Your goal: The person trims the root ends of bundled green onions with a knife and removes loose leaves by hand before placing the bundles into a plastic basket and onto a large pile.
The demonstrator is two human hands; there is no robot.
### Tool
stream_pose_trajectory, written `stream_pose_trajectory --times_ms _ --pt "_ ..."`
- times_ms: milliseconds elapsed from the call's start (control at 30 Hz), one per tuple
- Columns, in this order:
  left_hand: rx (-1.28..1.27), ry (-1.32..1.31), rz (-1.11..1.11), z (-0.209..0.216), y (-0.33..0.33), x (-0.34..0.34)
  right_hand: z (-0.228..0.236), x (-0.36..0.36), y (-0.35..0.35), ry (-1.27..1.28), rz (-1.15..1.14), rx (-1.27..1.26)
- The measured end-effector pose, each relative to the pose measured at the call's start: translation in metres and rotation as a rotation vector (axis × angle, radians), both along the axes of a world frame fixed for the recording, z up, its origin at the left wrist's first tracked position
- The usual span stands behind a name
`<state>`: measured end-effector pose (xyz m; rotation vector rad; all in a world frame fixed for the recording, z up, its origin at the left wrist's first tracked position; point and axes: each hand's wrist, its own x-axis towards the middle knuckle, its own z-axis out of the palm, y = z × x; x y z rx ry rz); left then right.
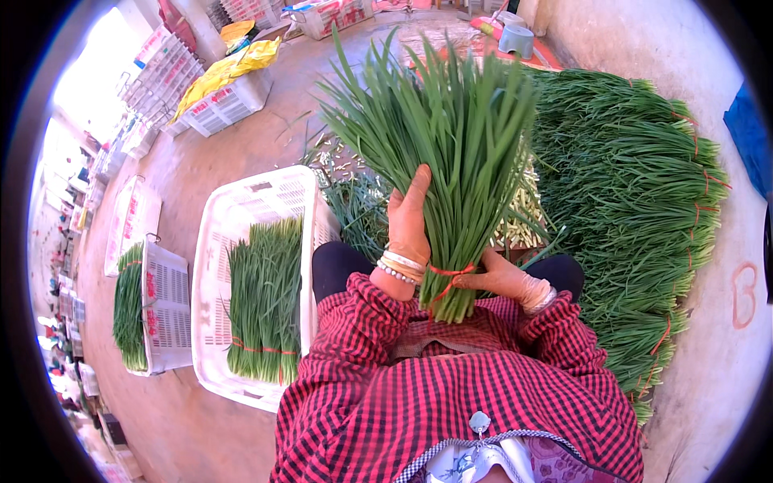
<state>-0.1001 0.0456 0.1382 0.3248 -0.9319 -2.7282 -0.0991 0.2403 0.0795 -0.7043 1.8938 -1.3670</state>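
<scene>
In front of my lap, a bunch of green garlic chives is held upright, leaf tips away from me and the pale cut ends toward me. My left hand grips its left side, thumb lying along the leaves. An orange-red tie circles the stems near the base. My right hand holds the lower stems from the right, fingers at the tie; part of it is hidden behind the stems. Left of my knee, a white plastic crate holds tied chives lying in a row.
A long heap of chive bunches lies along the wall on my right. Loose leaves and trimmings lie beyond my knees. Another crate stands farther left. Behind are a crate with a yellow cover, stacked crates and a blue-grey stool.
</scene>
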Motion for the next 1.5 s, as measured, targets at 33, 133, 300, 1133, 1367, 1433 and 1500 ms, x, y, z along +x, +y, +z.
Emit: stream_pose_trajectory --times_ms 33,133,300,1133,1367,1433,1500 --pt "-0.046 -0.003 0.028 0.000 -0.001 0.004 0.012 0.003 -0.001 0.077 -0.050 0.083" --pt "-0.137 0.028 0.067 -0.006 -0.003 0.009 0.072 -0.013 -0.002 -0.044 0.057 0.426" --pt "-0.145 0.068 0.033 -0.012 0.010 0.011 0.151 -0.022 -0.020 0.032 -0.235 -0.254" --pt "-0.396 0.123 0.101 0.008 -0.014 -0.002 0.189 -0.071 0.032 0.674 -0.871 -0.528" --pt "0.300 0.212 0.013 0.015 -0.057 -0.017 0.115 -0.077 0.094 0.371 -0.712 -0.243" --pt "0.331 0.295 0.130 0.000 -0.063 -0.036 0.049 -0.065 0.084 0.314 -0.489 -0.048" --pt "0.526 0.367 -0.014 -0.004 -0.046 -0.037 0.018 -0.033 0.048 0.229 -0.294 -0.100"
